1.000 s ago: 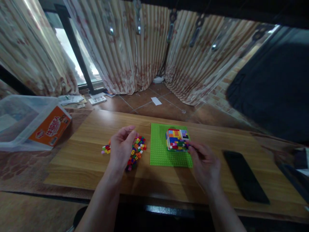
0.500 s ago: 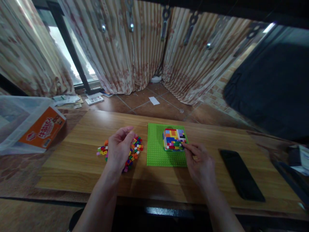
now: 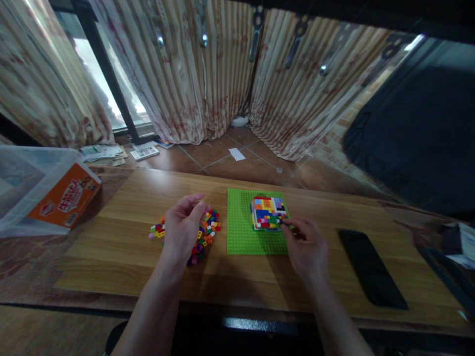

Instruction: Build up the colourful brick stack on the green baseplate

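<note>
A block built of many-coloured toy bricks (image 3: 267,210) stands on a green studded baseplate (image 3: 239,237). At its near right corner is my right hand (image 3: 306,244), with thumb and forefinger pinched on a small dark brick (image 3: 282,222) at the top edge. Over a pile of loose toy bricks (image 3: 208,232) hovers my left hand (image 3: 182,225), its fingers curled and the thumb close to the forefinger. Whatever those fingertips hold, if anything, is too small to name. The left hand hides the middle of the pile.
A black phone-shaped slab (image 3: 371,267) lies on the wooden table (image 3: 122,247), right of my right hand. To the left stands a clear plastic box (image 3: 33,193) with an orange label. Papers (image 3: 104,154) and curtains (image 3: 222,74) are beyond the table.
My right hand has shifted very slightly at the block's near right corner, its fingers still pinched. My left hand has stayed almost still over the pile.
</note>
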A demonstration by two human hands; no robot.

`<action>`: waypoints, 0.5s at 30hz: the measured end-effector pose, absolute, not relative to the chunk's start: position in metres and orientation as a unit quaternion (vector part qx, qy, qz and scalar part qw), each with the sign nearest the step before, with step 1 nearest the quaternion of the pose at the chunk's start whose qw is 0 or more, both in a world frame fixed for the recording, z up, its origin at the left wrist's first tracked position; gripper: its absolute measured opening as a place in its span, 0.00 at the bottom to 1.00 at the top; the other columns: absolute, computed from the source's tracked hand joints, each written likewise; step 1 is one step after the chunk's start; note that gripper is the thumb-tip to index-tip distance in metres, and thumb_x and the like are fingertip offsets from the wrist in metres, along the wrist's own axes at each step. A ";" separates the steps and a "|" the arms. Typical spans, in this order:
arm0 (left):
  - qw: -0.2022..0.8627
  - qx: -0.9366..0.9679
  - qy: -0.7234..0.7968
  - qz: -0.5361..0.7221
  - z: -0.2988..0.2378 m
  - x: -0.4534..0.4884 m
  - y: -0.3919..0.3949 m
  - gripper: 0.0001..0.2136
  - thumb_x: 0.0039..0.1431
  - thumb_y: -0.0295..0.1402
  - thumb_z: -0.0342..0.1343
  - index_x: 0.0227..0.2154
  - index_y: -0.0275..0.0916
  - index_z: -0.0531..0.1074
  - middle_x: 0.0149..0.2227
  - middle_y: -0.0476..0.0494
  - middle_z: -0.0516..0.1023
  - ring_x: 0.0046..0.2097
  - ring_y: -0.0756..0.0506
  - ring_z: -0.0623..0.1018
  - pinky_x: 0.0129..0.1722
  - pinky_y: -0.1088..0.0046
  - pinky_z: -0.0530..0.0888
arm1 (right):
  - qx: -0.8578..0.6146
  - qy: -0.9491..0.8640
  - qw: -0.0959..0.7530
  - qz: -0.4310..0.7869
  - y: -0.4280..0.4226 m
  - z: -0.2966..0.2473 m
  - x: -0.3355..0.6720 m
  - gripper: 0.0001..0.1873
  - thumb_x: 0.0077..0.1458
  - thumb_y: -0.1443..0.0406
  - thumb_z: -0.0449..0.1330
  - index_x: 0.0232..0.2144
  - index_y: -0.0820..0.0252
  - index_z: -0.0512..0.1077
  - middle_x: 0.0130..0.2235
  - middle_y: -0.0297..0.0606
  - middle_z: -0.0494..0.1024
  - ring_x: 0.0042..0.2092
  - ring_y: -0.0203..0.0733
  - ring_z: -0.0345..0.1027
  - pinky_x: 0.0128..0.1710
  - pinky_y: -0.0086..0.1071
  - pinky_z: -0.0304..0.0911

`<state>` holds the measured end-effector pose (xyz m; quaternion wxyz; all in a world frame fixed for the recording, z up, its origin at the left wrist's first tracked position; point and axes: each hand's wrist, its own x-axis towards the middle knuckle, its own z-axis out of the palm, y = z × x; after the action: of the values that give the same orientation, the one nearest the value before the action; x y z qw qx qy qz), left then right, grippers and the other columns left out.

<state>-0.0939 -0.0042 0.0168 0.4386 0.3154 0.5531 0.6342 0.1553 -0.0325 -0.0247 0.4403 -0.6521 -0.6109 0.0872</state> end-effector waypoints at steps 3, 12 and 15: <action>0.437 0.318 0.555 0.632 0.017 -0.094 -0.004 0.14 0.44 0.36 0.66 0.34 0.35 0.77 0.24 0.50 0.77 0.28 0.51 0.76 0.31 0.75 0.70 | -0.642 -0.629 0.435 0.058 -0.033 -0.026 0.157 0.12 0.60 0.60 0.57 0.36 0.58 0.79 0.40 0.43 0.77 0.37 0.42 0.72 0.34 0.36 0.71; 0.431 0.325 0.553 0.635 0.016 -0.093 -0.004 0.15 0.43 0.38 0.67 0.33 0.36 0.77 0.24 0.49 0.78 0.28 0.50 0.76 0.31 0.74 0.71 | -0.635 -0.630 0.442 0.068 -0.032 -0.028 0.162 0.12 0.58 0.59 0.59 0.35 0.56 0.81 0.42 0.43 0.77 0.40 0.44 0.73 0.37 0.39 0.72; 0.443 0.319 0.551 0.631 0.016 -0.093 -0.004 0.14 0.43 0.37 0.67 0.34 0.36 0.77 0.25 0.49 0.78 0.28 0.51 0.76 0.32 0.75 0.71 | -0.643 -0.590 0.470 0.129 -0.028 -0.030 0.164 0.12 0.55 0.57 0.62 0.35 0.57 0.80 0.42 0.42 0.78 0.37 0.42 0.73 0.33 0.37 0.71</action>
<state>-0.0933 -0.0041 0.0157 0.4427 0.3191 0.5512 0.6312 0.1636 -0.0278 -0.0300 0.4697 -0.6435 -0.5904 0.1293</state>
